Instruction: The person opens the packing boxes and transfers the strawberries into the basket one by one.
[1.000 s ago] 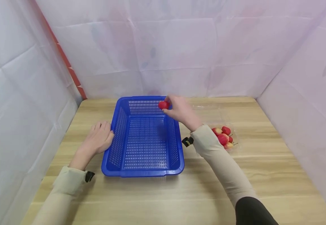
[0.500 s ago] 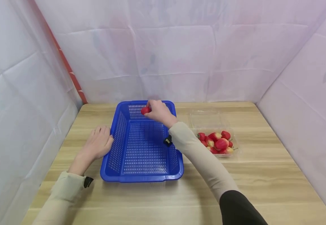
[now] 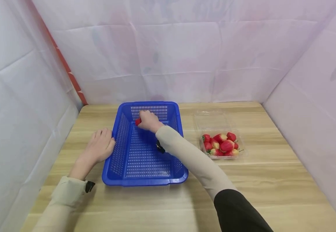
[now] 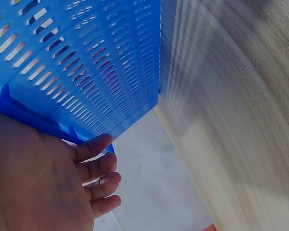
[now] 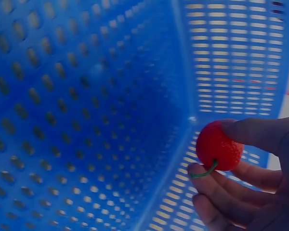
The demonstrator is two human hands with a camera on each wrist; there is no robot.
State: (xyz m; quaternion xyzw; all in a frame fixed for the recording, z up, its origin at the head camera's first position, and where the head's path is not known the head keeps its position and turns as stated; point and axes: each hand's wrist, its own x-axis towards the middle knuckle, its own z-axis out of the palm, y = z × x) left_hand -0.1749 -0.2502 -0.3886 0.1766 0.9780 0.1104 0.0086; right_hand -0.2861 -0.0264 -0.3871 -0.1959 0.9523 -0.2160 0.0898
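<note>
My right hand [image 3: 150, 121] is inside the blue plastic basket [image 3: 144, 182], towards its far left corner. Between thumb and fingers it pinches a red strawberry [image 5: 218, 144] with a thin green stem, held above the basket floor. Only part of the fruit shows in the head view. Outside the basket, my left hand [image 3: 99, 146] rests against the left rim with its fingers loosely extended; the left wrist view shows the fingers [image 4: 103, 168] by that rim. A clear plastic box [image 3: 242, 154] to the right holds several red and pale-tipped strawberries [image 3: 226, 146].
The box's transparent lid [image 3: 212, 120] lies open behind it. Everything stands on a light wooden table [image 3: 261, 187]. White printed sheets [image 3: 179, 58] hang along the back and both sides.
My right hand has carried the strawberry leftward across the basket and lower into it, uncovering the clear box. The left hand has stayed by the rim.
</note>
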